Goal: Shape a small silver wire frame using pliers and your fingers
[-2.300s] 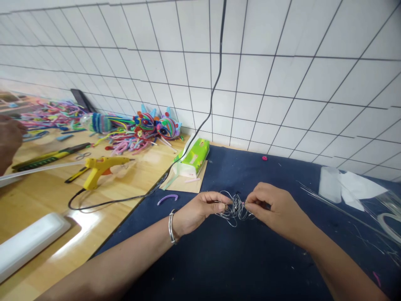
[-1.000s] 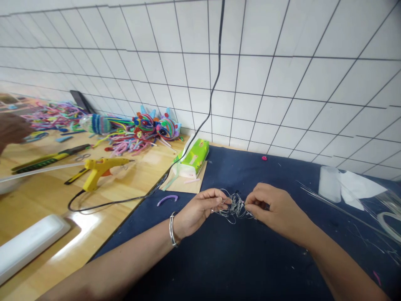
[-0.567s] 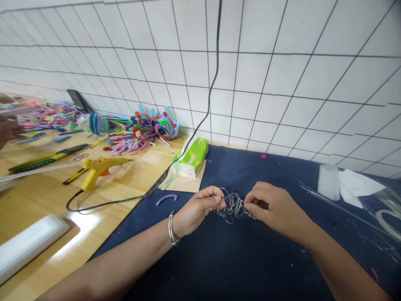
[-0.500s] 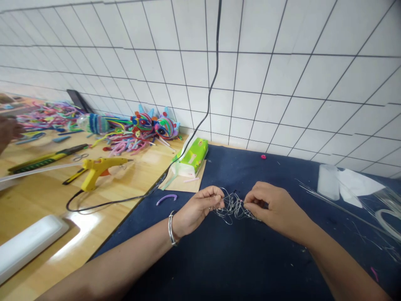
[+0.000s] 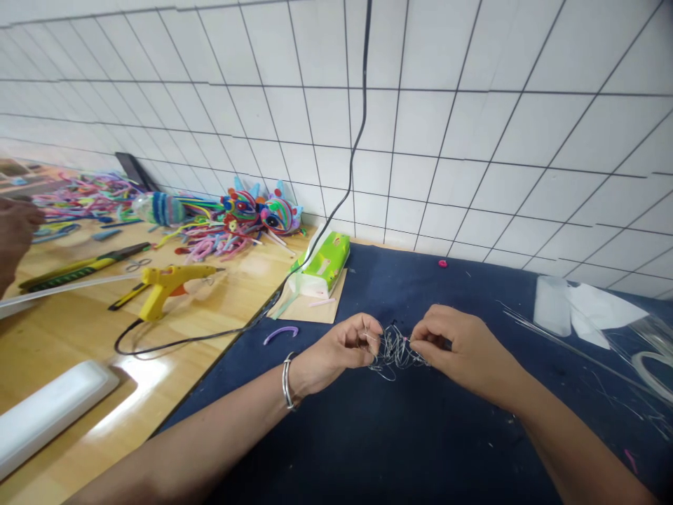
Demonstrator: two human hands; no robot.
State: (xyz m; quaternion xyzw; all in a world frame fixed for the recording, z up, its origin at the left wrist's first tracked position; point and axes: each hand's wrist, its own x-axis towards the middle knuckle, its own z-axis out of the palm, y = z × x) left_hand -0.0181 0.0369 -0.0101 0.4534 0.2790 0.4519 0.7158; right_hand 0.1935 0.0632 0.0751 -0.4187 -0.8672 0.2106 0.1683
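A small tangle of thin silver wire (image 5: 393, 351) lies on the dark blue cloth (image 5: 399, 435) between my two hands. My left hand (image 5: 341, 352), with a metal bangle on its wrist, has its fingers curled and pinches the tangle's left side. My right hand (image 5: 463, 351) pinches the right side of the tangle with thumb and forefinger. Both hands rest low on the cloth, close together.
A yellow glue gun (image 5: 165, 282) with a black cable lies on the wooden table to the left. A green packet (image 5: 323, 265), a purple curved piece (image 5: 280, 334), colourful pipe-cleaner figures (image 5: 263, 210) and clear plastic sheets (image 5: 594, 315) sit around. Another person's hand (image 5: 13, 235) shows at far left.
My left hand's fingers have curled tighter and shifted slightly right on the wire. My right hand has hardly moved. The other person's hand at far left has shifted a little.
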